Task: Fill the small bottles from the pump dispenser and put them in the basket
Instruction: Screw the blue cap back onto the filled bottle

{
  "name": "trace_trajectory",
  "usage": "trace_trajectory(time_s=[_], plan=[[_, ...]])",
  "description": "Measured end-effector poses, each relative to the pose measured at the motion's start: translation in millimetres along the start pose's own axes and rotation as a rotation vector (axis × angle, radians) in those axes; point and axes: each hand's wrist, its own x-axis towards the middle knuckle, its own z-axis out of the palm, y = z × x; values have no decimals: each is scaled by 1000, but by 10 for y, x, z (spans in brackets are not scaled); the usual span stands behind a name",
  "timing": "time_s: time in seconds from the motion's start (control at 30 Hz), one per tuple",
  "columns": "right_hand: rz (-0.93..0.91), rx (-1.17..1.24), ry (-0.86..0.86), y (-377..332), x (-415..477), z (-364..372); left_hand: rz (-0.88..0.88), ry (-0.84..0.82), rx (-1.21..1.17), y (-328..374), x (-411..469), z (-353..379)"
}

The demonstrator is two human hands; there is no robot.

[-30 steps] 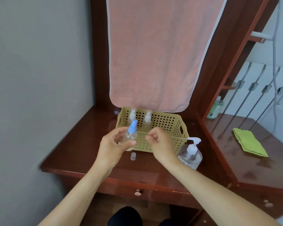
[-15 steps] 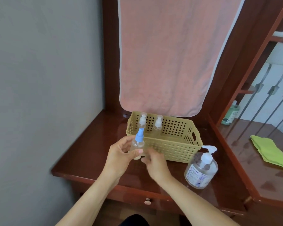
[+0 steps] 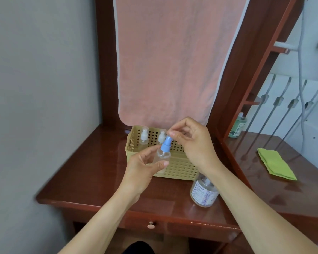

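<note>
Blue-topped small bottle sits gripped in the left hand, just before the basket. Right hand fingers pinch together at its top; whether they hold anything is unclear. A crooked push there could tip the bottle and spill onto the worktop.

Even, soft daylight from the right; glare patches on glossy tabletop; edges bow; left edge slightly blurred.

Three small bottles (one blue-topped, two white-topped). One basket, one dispenser, one towel, one cloth, one green bottle. Two hands.
</note>
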Motion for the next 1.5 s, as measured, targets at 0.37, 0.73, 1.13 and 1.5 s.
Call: trace_trajectory(time_s=[0.37, 0.73, 1.13, 1.5], plan=[[-40, -31, -13, 7, -180, 69, -10, -117, -101, 162, -54, 43], [39, -181, -38, 50, -208, 24, -19, -115, -78, 69, 30, 88], [152, -386, -68, 202, 592, -528, -58, -30, 105, -258, 199, 172], [314, -906, -461, 1241, 1307, -99, -176, 23, 100, -663, 191, 7]])
